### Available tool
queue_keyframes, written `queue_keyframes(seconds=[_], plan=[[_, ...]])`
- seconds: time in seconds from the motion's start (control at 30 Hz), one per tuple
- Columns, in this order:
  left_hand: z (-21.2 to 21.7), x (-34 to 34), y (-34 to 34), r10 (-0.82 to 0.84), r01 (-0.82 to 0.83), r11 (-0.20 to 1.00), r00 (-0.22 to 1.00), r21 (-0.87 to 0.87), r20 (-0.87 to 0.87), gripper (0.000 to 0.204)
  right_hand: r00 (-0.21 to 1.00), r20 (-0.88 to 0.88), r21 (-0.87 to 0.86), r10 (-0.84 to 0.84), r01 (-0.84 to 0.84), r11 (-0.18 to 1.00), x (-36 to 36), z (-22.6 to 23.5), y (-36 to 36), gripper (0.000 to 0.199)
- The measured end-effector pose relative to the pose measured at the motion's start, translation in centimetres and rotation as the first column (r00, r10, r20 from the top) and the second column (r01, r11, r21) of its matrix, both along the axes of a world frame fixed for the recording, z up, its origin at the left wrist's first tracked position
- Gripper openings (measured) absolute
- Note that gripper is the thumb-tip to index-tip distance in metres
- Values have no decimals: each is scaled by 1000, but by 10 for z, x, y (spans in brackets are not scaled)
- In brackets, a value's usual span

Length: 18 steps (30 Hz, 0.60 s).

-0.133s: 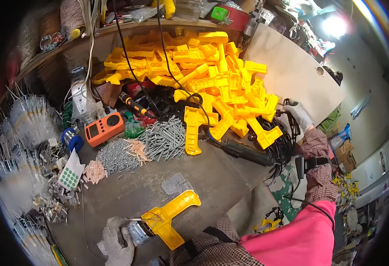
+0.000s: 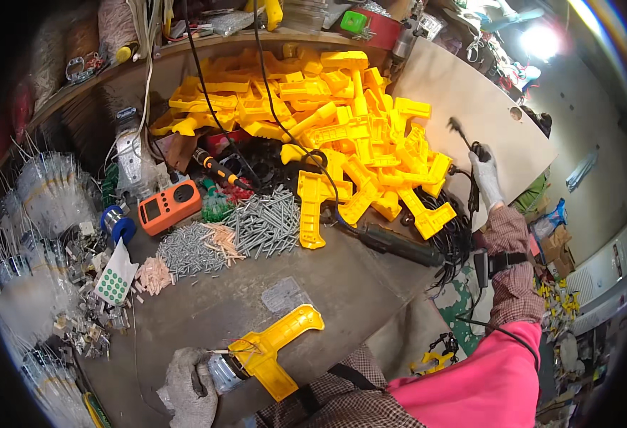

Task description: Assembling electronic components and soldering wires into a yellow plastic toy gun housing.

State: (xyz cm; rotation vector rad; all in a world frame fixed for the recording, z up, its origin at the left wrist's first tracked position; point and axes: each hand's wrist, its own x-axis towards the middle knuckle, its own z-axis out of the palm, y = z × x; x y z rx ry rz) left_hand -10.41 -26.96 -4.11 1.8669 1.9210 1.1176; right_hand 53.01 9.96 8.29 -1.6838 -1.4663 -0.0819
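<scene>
My gloved left hand (image 2: 190, 389), near the bottom, is closed on the clear end of a yellow T-shaped plastic shell (image 2: 274, 349). A thin wire or tie lies across the shell by the dark collar. At the right my right hand (image 2: 486, 178), in a pale glove, is closed around a black power cord (image 2: 473, 191). The cord's end (image 2: 457, 128) sticks out beyond my fingers, over the pale board (image 2: 442, 93). A coil of black cords (image 2: 452, 250) lies below this hand. Some of my right fingers are hidden.
Yellow plastic shells (image 2: 313, 114) are heaped at the back. Before them lie screws (image 2: 267, 225), an orange meter (image 2: 169, 207), a soldering-wire spool (image 2: 117, 225) and a black-handled tool (image 2: 399, 245). Clear bagged parts (image 2: 53, 192) crowd the left. Black cables (image 2: 260, 64) hang across the bench.
My right hand has shifted slightly with the black cord, whose end now shows free above the board. The left hand and its yellow shell have stayed put.
</scene>
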Motion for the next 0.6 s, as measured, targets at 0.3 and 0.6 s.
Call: queue_keyframes(seconds=[0.3, 0.6], plan=[[7, -5, -7, 33, -41, 995, 995, -88, -98, 10, 537, 792, 560, -289, -452, 694, -109, 107, -10, 22], [6, -4, -6, 10, -13, 999, 998, -46, -57, 12, 452, -878, -337, 159, -818, 467, -314, 7, -164, 28]])
